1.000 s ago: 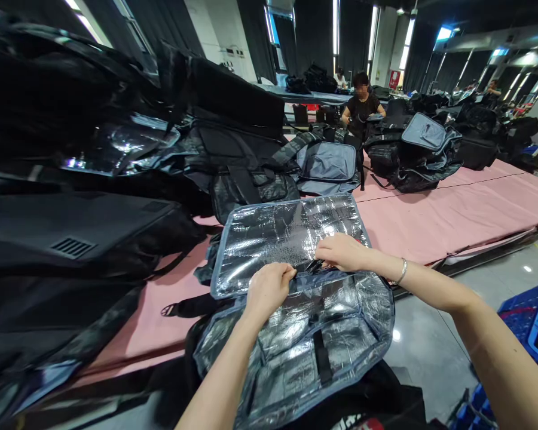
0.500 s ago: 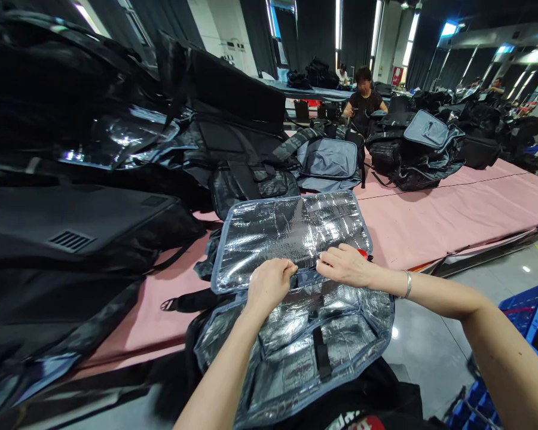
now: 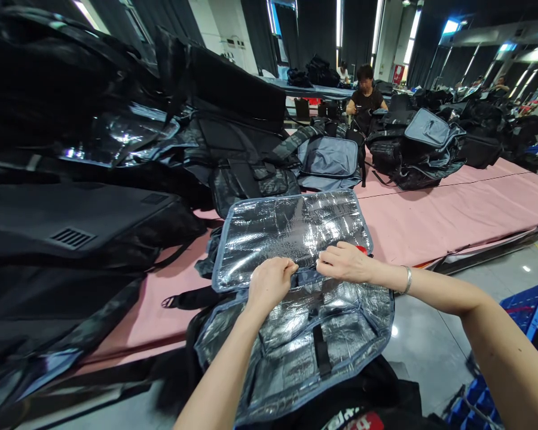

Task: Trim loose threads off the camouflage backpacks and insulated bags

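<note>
An open insulated bag (image 3: pixel 291 334) with silver foil lining and grey-blue edging lies in front of me, its lid (image 3: pixel 287 230) folded back onto the pink table (image 3: pixel 452 218). My left hand (image 3: pixel 269 283) pinches the foil at the seam between lid and body. My right hand (image 3: pixel 347 263), with a bracelet on its wrist, grips the same seam a little to the right. A small red thing (image 3: pixel 361 249) shows just behind my right hand; what it is I cannot tell. A black strap (image 3: pixel 321 352) runs down the lining inside the bag.
Piles of black bags (image 3: pixel 85 197) crowd the table's left side, more bags (image 3: pixel 412 152) lie at the back right. A person in black (image 3: pixel 363 104) works at the far end. A blue plastic crate (image 3: pixel 526 310) stands on the grey floor at right.
My right hand has slid slightly right and down along the seam, baring the small red thing behind it. My left hand stays in place.
</note>
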Demonstrator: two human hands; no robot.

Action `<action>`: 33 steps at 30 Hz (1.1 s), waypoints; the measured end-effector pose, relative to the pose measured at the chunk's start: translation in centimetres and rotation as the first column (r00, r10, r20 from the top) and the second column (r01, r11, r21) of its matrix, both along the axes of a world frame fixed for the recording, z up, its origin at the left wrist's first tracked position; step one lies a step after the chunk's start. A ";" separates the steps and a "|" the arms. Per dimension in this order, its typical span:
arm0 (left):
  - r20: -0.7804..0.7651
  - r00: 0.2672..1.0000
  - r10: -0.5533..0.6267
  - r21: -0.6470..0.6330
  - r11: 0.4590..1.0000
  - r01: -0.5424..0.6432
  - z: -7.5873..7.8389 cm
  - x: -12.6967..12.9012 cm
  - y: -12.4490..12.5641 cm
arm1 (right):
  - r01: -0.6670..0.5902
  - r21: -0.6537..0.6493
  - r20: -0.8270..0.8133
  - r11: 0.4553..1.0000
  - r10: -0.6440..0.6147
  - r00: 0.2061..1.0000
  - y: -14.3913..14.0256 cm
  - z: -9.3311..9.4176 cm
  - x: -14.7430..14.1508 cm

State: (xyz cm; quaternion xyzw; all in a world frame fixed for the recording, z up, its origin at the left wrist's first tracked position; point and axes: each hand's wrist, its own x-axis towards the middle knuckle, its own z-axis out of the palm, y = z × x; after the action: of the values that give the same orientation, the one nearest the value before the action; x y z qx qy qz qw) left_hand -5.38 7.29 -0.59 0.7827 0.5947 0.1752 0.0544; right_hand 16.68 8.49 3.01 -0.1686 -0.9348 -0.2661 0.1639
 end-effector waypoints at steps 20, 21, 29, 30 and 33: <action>-0.008 1.000 0.003 0.024 1.000 -0.002 -0.1 -0.2 -0.1 | 0.015 -0.584 -0.051 0.812 -0.055 0.997 4.8 -0.4 -0.5; -0.008 1.000 0.001 0.029 1.000 -0.001 -0.2 -0.2 0.0 | 0.024 -0.563 -0.053 0.826 -0.065 0.997 4.8 -0.7 -0.4; 0.008 1.000 -0.011 0.041 0.999 0.011 -0.2 -0.1 0.0 | -0.013 -0.406 0.083 0.914 0.051 0.995 5.2 -0.4 -0.2; 0.011 1.000 -0.011 0.041 0.999 0.011 -0.2 -0.1 0.0 | -0.013 -0.406 0.090 0.914 0.054 0.994 5.2 -0.3 -0.3; 0.024 1.000 -0.008 0.049 0.999 0.007 -0.2 -0.2 0.0 | -0.010 -0.461 0.051 0.888 0.038 0.998 5.0 -0.4 -0.4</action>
State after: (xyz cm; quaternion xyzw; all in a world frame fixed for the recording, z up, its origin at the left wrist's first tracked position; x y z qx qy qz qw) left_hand -5.55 7.25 -0.81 0.7839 0.5865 0.1991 0.0432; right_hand 16.32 13.50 2.65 -0.1832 -0.9776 -0.0399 0.0953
